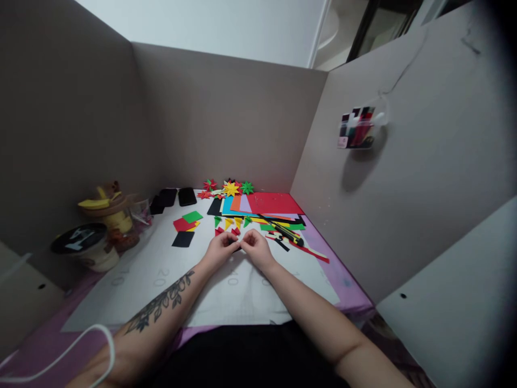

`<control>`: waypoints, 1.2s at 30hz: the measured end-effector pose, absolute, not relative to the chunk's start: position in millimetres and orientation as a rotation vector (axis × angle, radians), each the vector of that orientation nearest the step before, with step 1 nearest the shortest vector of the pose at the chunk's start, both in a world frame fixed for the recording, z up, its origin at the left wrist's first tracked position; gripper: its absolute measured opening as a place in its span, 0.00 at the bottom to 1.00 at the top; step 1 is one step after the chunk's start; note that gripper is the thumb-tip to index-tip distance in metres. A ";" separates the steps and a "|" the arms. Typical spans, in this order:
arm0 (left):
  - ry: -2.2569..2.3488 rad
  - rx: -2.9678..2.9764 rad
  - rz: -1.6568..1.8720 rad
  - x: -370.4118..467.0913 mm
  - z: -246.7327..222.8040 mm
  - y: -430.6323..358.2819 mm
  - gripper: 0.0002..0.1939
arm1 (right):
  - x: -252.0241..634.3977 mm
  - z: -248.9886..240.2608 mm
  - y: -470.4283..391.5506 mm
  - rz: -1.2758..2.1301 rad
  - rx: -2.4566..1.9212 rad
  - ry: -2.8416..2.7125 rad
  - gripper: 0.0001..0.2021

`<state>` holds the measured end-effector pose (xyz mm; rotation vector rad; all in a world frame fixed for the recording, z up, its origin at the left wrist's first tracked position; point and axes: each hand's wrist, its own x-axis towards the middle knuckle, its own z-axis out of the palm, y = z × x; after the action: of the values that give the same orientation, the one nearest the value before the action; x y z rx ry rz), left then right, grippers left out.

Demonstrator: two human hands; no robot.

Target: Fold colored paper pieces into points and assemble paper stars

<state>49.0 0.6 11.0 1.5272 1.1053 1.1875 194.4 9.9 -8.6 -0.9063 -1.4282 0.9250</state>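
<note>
At the bottom, black clothing covers part of the surface's near edge, and both forearms run out of frame; a white cord crosses the left one. The surface shows as a purple margin around a white mat, whose printed numbers are partly covered by the arms. Between the forearms the mat stretches from its near edge to the hands. The left hand and right hand nearly meet, fingertips pinched around a small dark piece; mostly hidden by fingers, its shape cannot be told. Just beyond lie small folded papers, the red ones partly behind the left hand. Coloured squares lie to the left, near lidded containers with blurred contents. To the right, a cutter lies among paper strips, near the right edge. Farther back come overlapping paper sheets, then paper stars before the grey back panel.
</note>
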 end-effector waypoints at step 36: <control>0.804 0.916 1.003 37.3 5.8 8.1 0.11 | 202.5 -9.8 8.0 0.767 -0.920 -1.654 0.06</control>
<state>37.3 8.1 5.8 0.9159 0.8041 1.0027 202.5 8.0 -9.8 -0.9200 -1.6544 0.7670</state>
